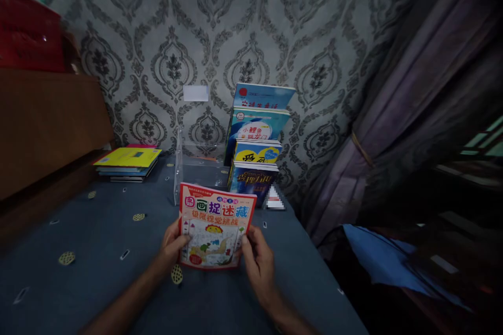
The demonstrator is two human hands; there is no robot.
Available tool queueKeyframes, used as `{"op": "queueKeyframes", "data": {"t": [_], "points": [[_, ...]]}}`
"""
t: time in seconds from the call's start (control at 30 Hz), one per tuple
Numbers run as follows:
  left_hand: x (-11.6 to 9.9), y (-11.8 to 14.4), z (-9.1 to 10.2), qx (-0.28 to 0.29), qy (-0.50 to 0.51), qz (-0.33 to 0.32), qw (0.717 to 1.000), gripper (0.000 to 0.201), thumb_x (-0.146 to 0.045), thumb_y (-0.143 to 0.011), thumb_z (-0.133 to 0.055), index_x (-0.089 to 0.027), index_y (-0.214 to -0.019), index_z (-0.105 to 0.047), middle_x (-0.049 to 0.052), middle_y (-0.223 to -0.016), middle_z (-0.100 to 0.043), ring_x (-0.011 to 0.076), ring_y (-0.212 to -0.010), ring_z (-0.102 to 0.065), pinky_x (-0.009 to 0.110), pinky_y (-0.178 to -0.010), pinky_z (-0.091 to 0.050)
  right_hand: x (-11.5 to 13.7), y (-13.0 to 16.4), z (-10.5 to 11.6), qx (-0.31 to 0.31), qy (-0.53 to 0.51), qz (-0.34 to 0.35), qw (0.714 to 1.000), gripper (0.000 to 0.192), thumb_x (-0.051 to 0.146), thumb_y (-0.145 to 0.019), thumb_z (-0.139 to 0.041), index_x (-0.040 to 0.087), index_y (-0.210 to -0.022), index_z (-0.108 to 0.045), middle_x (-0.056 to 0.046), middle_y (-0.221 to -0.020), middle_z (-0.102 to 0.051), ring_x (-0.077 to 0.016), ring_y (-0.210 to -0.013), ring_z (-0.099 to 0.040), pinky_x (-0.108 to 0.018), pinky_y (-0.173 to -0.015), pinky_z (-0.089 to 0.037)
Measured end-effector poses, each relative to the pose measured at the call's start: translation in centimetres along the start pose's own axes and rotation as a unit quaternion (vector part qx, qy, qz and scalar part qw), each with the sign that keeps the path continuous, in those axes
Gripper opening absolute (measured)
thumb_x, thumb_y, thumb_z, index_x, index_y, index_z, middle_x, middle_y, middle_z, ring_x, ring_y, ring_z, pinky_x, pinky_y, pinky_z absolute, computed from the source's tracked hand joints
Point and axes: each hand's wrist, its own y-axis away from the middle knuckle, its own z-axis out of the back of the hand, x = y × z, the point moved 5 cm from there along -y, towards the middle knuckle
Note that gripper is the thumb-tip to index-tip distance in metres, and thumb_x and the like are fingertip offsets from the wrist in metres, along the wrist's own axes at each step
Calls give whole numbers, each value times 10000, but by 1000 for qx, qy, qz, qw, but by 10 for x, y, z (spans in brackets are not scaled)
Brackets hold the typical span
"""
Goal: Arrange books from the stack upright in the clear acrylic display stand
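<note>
I hold a thin children's book point(214, 225) with a red-bordered cover and coloured Chinese letters, upright above the blue tablecloth point(98, 251). My left hand point(173, 246) grips its lower left edge. My right hand point(257, 256) grips its lower right edge. Behind it stands a clear acrylic book stand point(196, 167) with several picture books point(255, 141) stepped one behind another on its right side.
A flat stack of books with a yellow one on top point(128, 162) lies at the back left. A brown wooden panel point(43, 125) rises at left, patterned wallpaper point(236, 26) behind. A dark purple curtain point(412, 115) hangs at right past the table's edge.
</note>
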Motion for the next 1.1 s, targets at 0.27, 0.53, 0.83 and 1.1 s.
{"op": "queueKeyframes", "data": {"t": [0.27,0.53,0.83,1.1], "points": [[-9,-4,5,11,-24,-38,999,415,-317,-644,-780,-169,-1028,-723,88,-1005,-786,340,-1033,-713,390,-842,-597,10,-10,-4,-1,6,22,1000,222,368,-1020,-458,215,-1017,-619,-55,-898,-707,-180,-783,-672,-250,-671,-555],[-29,-5,18,6,-106,-42,993,355,-274,-639,-780,-171,-974,-723,87,-1041,-779,305,-1026,-705,383,-909,-563,6,-17,-13,51,-4,16,999,221,385,-1018,-464,218,-1010,-609,-58,-922,-709,-183,-795,-675,-260,-678,-566],[-80,-35,20,9,-192,-100,976,265,-198,-637,-698,-176,-901,-705,66,-992,-775,276,-981,-695,367,-906,-543,27,-63,-28,96,29,78,992,182,354,-1015,-452,222,-978,-572,-39,-897,-685,-176,-784,-652,-273,-695,-538],[-135,-58,14,4,-264,-211,941,279,-228,-695,-689,-182,-970,-696,44,-984,-749,270,-1034,-653,393,-1016,-491,49,-123,-31,111,80,132,982,159,325,-982,-474,232,-1044,-586,-33,-911,-701,-206,-836,-665,-328,-764,-535]]}}
